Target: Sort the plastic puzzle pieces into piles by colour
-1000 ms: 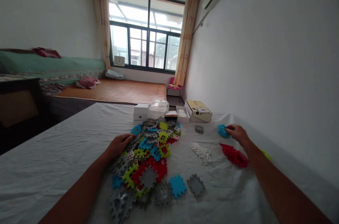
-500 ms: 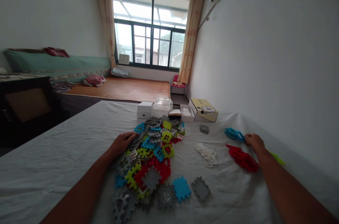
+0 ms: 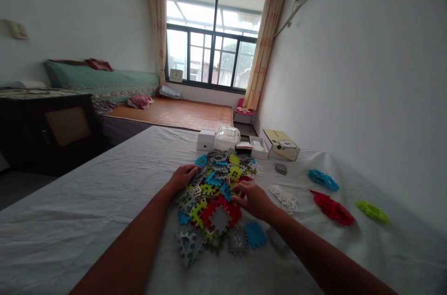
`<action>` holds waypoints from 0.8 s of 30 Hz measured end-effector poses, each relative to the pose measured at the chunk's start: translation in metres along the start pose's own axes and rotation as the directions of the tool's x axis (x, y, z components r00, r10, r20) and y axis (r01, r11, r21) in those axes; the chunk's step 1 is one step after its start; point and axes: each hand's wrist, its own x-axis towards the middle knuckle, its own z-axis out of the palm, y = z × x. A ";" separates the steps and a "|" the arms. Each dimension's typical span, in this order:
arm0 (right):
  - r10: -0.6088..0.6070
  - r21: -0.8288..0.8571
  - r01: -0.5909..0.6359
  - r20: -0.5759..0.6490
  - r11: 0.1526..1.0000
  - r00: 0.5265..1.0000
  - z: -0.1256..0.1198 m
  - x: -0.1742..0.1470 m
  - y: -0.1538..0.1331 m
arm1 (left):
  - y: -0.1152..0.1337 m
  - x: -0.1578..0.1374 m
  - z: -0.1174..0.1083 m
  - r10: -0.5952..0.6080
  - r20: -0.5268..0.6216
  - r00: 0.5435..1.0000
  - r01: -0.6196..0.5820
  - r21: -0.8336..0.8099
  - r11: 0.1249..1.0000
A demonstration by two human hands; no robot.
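Note:
A heap of interlocking plastic building tiles [image 3: 220, 218] in grey, red, blue and lime green lies on the sheet before me. Against its upper left edge rests my left hand [image 3: 185, 177], fingers together and curled by grey tiles [image 3: 202, 175]; whether they grip one is hidden. My right hand [image 3: 250, 198] reaches over the heap's right side, thumb and forefinger apart, beside a blue window tile [image 3: 226, 191]. Sorted by colour at the right are a blue pile [image 3: 323, 179], a red pile [image 3: 332, 208], a lime-green pile [image 3: 373, 211] and white window frames [image 3: 284, 198].
Behind the heap stand a white box [image 3: 206, 140], a clear plastic container [image 3: 227, 137], an open white box [image 3: 259, 147] and a yellow box [image 3: 281, 144]. A grey stack [image 3: 281, 168] lies near the yellow box. Closer to me is a loose blue tile [image 3: 255, 234].
My right hand has left the blue pile at the right and moved left to the heap, leaving blue tiles behind. My left hand stays by the heap. The view has turned slightly left.

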 end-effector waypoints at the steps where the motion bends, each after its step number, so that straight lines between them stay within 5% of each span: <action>1: 0.012 -0.067 -0.013 -0.012 0.998 1.000 0.006 0.002 -0.010 | -0.001 0.000 0.000 0.002 0.003 1.000 -0.002 0.002 1.000; 5: 0.021 -0.230 -0.032 -0.049 0.973 0.999 0.015 0.009 -0.024 | -0.001 0.000 0.001 -0.009 0.021 1.000 0.009 0.011 1.000; 10: -0.012 -0.236 -0.017 -0.119 0.972 0.993 0.006 0.002 -0.032 | -0.004 0.003 0.000 -0.004 0.032 0.999 0.003 0.021 1.000; 14: 0.018 0.053 -0.008 -0.196 0.999 0.980 -0.016 -0.012 -0.008 | -0.013 0.007 0.002 0.007 0.018 1.000 -0.007 0.019 1.000; 17: 0.202 0.294 -0.126 -0.244 0.948 0.949 -0.047 -0.025 0.053 | -0.015 0.009 0.002 0.000 0.014 1.000 -0.001 0.005 1.000; 19: 0.403 0.371 -0.278 -0.319 0.886 0.858 -0.075 -0.038 0.106 | -0.013 0.009 0.000 -0.014 0.019 1.000 0.014 0.001 1.000; 21: 0.593 0.364 -0.468 -0.476 0.805 0.649 -0.106 -0.057 0.156 | -0.010 0.009 -0.001 -0.031 0.019 0.999 0.031 -0.004 1.000; 24: 0.641 0.342 -0.579 -0.619 0.740 0.454 -0.142 -0.090 0.208 | -0.008 0.009 -0.002 -0.040 0.014 0.999 0.040 -0.010 0.999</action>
